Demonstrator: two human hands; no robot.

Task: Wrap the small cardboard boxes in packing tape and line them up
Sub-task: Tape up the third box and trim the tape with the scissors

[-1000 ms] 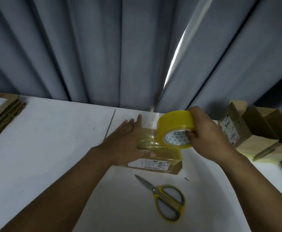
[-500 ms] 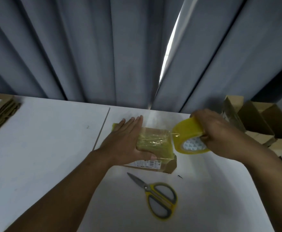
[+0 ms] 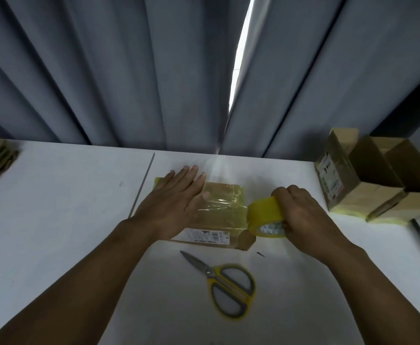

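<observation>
Left hand (image 3: 176,197) flat, pressing box (image 3: 219,215) | right hand (image 3: 301,215) grips tape roll (image 3: 263,216) at box's right end | scissors (image 3: 226,286) nearer right hand

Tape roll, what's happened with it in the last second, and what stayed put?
The right hand carried the tape roll from above the box down beside its right end. The left hand stayed flat on the box; the scissors lay unmoved.
</observation>
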